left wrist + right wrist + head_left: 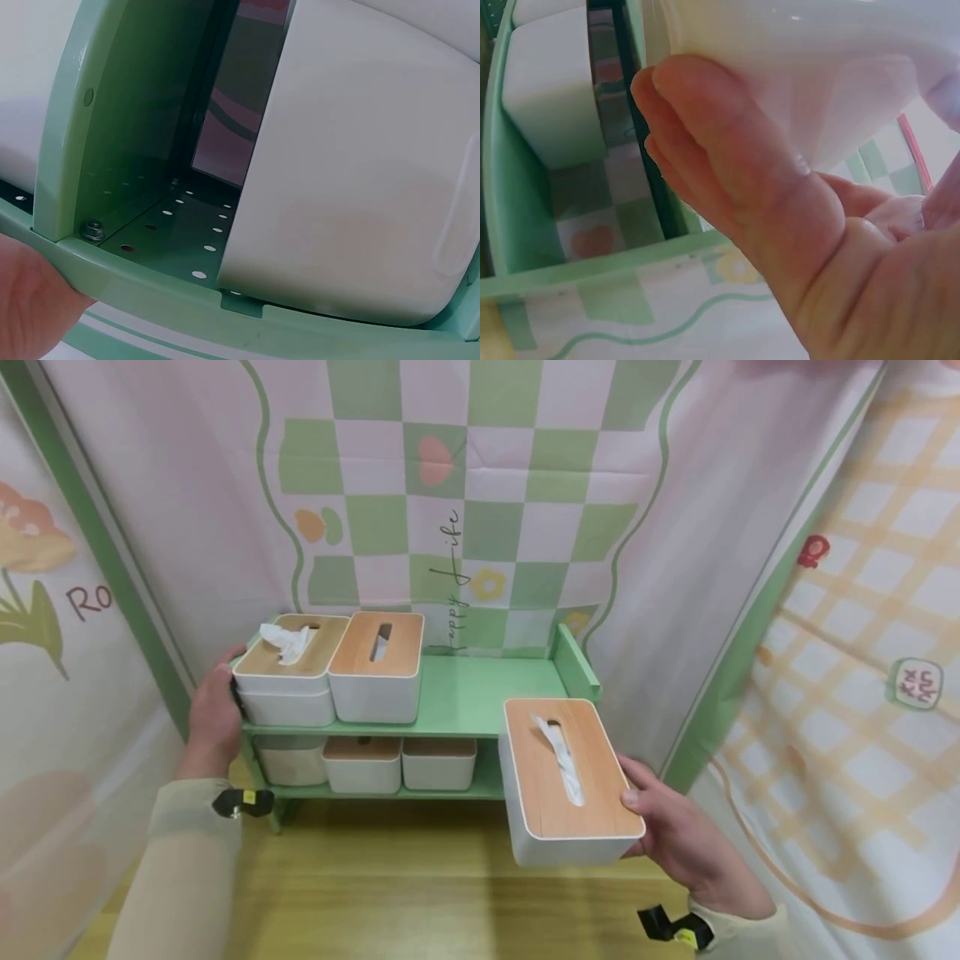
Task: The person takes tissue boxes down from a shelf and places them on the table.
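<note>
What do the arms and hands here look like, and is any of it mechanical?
They're a person's: left hand and right hand, both ungloved. The left sleeve and right sleeve are pale beige. Each wrist has a black band with a small yellow patch.

reads “happy life” upward along the checkered cloth point(495, 472), faint at the start; reads “ro” on the flowered cloth point(63, 710); shows unreadable characters on a green-edged badge point(917, 684).
</note>
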`<state>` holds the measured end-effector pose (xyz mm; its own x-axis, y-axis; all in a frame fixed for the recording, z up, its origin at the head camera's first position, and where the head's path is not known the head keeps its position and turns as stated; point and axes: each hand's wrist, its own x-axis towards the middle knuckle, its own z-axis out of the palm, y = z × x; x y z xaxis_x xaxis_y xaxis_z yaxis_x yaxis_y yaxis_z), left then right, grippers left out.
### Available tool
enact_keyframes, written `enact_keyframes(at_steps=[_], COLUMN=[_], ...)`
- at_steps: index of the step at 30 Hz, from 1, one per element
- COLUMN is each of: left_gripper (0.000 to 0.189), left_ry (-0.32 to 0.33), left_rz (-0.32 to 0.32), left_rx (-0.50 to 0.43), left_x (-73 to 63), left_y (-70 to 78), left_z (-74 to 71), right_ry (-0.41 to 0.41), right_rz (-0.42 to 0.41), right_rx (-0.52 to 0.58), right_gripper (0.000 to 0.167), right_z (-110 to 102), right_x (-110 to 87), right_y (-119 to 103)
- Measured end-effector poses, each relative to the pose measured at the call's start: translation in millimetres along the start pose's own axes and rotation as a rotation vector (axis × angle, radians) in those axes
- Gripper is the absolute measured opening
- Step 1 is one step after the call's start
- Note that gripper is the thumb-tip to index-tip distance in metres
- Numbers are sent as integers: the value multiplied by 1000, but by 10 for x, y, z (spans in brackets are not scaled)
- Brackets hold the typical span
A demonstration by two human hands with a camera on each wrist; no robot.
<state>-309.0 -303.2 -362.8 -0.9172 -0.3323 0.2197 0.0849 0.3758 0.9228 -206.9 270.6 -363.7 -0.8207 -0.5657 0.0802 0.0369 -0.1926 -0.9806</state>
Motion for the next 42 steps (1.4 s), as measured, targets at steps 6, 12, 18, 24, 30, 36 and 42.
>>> enact_keyframes(at_steps=[6, 12, 18, 24, 30, 36, 42], left_gripper=[64, 63, 62, 62, 64, 63, 63], left_ry=[7, 10, 36, 44, 34, 27, 27], left_rz=[5, 4, 50, 76, 59, 40, 36], left_rx=[3, -15, 28, 54, 48, 35, 34], left_x=[-6, 1, 20, 36, 38, 31, 29], left_y=[6, 13, -25, -34, -12, -3, 2], left_z=[-1, 1, 0, -6, 0, 3, 5], right_ry=[-51, -35, -16, -21, -25, 5, 20], right_rz=[4, 19, 11, 3, 6, 37, 57], right_rx=[43, 64, 100, 162, 219, 222, 217], right_gripper=[55, 60, 65, 69, 70, 70, 68], right_z=[-113, -238, -358, -494, -667, -815, -895], right_x=[-140, -271, -387, -479, -540, -614, -652], right_y=[128, 270, 425, 554, 678, 770, 819])
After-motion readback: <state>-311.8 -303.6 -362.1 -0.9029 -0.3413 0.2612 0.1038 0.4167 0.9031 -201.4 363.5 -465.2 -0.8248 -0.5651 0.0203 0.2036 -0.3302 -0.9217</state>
